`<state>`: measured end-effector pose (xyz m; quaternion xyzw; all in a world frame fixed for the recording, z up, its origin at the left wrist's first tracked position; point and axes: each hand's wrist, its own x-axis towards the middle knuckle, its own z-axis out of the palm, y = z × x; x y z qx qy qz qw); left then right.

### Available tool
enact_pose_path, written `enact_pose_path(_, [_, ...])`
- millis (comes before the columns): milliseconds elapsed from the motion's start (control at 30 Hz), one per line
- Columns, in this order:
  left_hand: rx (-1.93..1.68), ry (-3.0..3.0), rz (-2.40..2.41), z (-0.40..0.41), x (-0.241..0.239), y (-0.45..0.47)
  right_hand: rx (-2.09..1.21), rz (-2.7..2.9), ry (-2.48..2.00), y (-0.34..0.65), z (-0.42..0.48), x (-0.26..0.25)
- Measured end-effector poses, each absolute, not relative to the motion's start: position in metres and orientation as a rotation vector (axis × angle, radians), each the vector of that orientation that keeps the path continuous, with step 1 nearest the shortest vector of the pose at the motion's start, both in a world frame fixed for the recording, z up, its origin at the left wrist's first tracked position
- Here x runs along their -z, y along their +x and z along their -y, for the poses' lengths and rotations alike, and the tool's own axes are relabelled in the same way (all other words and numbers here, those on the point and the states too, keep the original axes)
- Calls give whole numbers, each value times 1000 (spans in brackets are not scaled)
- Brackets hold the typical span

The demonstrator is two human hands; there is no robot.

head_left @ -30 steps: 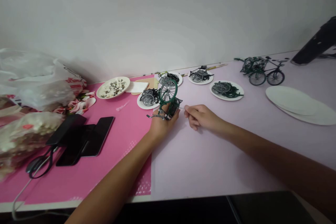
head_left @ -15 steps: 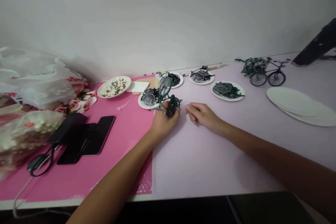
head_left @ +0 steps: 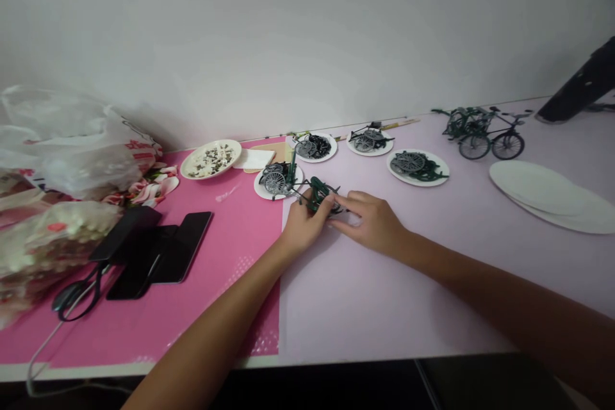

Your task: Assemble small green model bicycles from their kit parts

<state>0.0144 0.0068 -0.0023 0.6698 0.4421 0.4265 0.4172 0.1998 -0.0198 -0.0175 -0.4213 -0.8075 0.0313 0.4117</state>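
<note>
My left hand (head_left: 303,226) grips a small green toy bicycle frame (head_left: 314,195) that lies low on the table, its wheel end pointing toward the plate behind it. My right hand (head_left: 372,221) rests right beside it, fingers curled and pinched against the frame's right end; what the fingertips hold is too small to make out. Just behind the frame sits a white plate of grey wheels (head_left: 273,182).
More white plates of bicycle parts (head_left: 417,166) line the back, with finished toy bicycles (head_left: 480,130) at the far right and stacked empty plates (head_left: 548,195). Phones (head_left: 154,243) and scissors (head_left: 72,298) lie on the pink mat (head_left: 221,256); plastic bags (head_left: 62,160) sit left.
The bicycle frame went from standing upright with its wheel raised to lying low on the table. My right hand moved left and closed in against the frame.
</note>
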Motion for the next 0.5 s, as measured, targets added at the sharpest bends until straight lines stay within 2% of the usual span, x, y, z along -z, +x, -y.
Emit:
enact_pose_path(133, [-992,1720,-1072,-4,1,14,82,2077,-1095,202,18,23])
enact_pose_path(500, [-977,1664,-890,-2,-1,13,30,2048,-1272,204,18,9])
